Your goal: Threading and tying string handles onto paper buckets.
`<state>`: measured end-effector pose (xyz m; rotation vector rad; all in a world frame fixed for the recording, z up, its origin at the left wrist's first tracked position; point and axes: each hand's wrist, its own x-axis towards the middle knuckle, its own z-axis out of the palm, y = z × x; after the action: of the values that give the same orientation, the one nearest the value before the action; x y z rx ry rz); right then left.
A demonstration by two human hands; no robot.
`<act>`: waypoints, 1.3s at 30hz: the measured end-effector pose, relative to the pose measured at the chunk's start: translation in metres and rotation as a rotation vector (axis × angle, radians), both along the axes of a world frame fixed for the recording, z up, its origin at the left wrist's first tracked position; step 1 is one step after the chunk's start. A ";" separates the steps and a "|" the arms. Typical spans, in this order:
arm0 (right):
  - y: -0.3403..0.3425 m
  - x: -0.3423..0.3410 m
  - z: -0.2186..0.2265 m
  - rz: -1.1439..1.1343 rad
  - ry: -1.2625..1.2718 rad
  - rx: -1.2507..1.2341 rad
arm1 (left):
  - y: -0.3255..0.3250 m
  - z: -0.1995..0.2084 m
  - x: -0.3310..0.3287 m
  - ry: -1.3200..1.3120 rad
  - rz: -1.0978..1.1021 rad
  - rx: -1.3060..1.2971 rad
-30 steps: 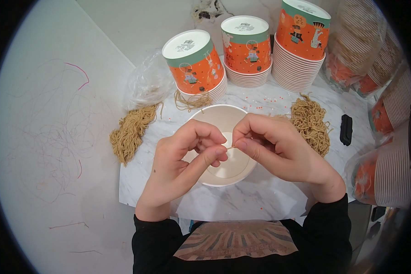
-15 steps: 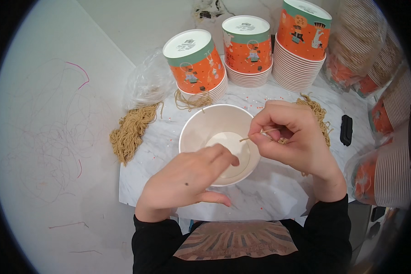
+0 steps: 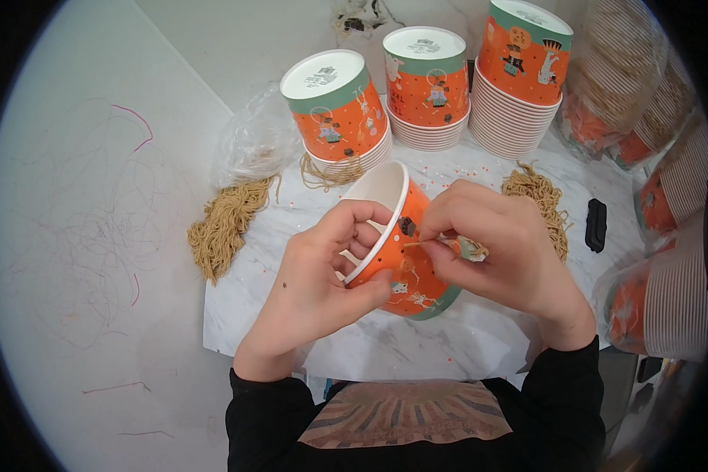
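An orange paper bucket [image 3: 401, 267] with a green band and a white rim is tilted, its open mouth toward the left. My left hand [image 3: 318, 259] grips its rim, fingers inside and thumb on the printed outer wall. Pinched in my right hand [image 3: 495, 244] is a tan cord [image 3: 413, 244], its short end pointing at the bucket's side. More of the cord shows under my right palm, mostly hidden. A bundle of tan cords [image 3: 539, 197] lies just beyond my right hand, and a larger bundle [image 3: 224, 228] rests left of the bucket.
Three stacks of upside-down buckets, left [image 3: 338, 110], middle [image 3: 426, 86] and right [image 3: 523, 63], stand at the back. Loose cord [image 3: 330, 171] lies by the left one. A clear plastic bag [image 3: 256, 141], a black object [image 3: 596, 224] and bagged bucket stacks [image 3: 661, 299] flank the marble-patterned table.
My left hand has taken hold of the bucket's rim and tipped it from upright onto a slant. My right hand keeps the cord pinched, now against the bucket's outer side.
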<state>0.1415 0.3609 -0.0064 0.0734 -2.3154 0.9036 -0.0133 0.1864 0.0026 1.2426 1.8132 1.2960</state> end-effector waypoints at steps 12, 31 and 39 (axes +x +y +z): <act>-0.006 -0.006 -0.007 -0.088 0.035 0.144 | 0.003 -0.006 0.000 -0.090 -0.002 0.032; -0.006 -0.015 -0.017 -0.186 0.085 0.245 | 0.007 -0.004 -0.009 -0.478 -0.088 0.089; -0.008 -0.018 -0.020 -0.180 0.081 0.248 | 0.017 -0.018 -0.023 -0.493 -0.069 0.109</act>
<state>0.1235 0.3531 -0.0265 0.0052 -2.3040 0.5127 -0.0366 0.2030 -0.0152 0.9223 1.3547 1.5179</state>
